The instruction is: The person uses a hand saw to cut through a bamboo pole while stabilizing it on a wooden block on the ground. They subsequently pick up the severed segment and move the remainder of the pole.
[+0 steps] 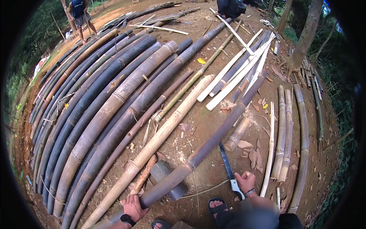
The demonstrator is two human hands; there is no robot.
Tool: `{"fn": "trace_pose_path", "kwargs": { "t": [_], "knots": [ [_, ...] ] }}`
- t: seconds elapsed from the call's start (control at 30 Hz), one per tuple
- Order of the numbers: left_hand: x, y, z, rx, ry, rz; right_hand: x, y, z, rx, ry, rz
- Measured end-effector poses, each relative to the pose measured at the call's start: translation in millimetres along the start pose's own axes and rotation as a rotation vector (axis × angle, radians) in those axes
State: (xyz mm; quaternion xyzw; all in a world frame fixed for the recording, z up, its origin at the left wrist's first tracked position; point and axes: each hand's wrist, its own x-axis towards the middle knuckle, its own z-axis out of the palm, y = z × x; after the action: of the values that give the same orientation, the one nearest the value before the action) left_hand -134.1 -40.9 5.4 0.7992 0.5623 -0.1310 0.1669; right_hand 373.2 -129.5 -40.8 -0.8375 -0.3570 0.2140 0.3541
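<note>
A long dark bamboo pole (215, 141) slants from the bottom left toward the upper right. My left hand (133, 208) lies on its near end, fingers spread over the top. Under the pole sits a short, thick dark bamboo section (166, 179). To the right of the pole is a hand saw (225, 160) with a dark blade and a pale and black handle. My right hand (245, 181) is curled into a fist right beside that handle. Whether it touches the handle I cannot tell, and anything inside the fingers is hidden.
Many bamboo poles (103, 103) lie side by side on the left. Pale split strips (244, 70) are piled ahead, with cut lengths (280, 131) at right. A short piece (237, 134) lies near the saw. Two people, one standing (79, 11), one low (230, 7), are farther off.
</note>
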Motion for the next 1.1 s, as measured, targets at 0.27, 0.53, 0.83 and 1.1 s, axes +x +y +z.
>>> {"fn": "trace_pose_path", "kwargs": {
  "t": [0.27,0.53,0.83,1.1],
  "knots": [
    [3.7,-6.7,-16.5,-0.409,0.199,0.044,-50.3,12.7,13.5,0.139,-0.082,-0.281],
    [17.5,30.8,-97.0,0.103,0.073,0.145,-60.7,-27.3,16.1,-0.129,-0.128,-0.232],
    [-39.3,75.3,-6.4,0.011,-0.143,0.004,-85.3,70.8,16.8,-0.084,0.014,-0.147],
    [-24.4,77.8,25.4,-0.063,0.396,-0.203,-99.3,124.5,20.9,-0.082,-0.047,0.096]
  ]
}}
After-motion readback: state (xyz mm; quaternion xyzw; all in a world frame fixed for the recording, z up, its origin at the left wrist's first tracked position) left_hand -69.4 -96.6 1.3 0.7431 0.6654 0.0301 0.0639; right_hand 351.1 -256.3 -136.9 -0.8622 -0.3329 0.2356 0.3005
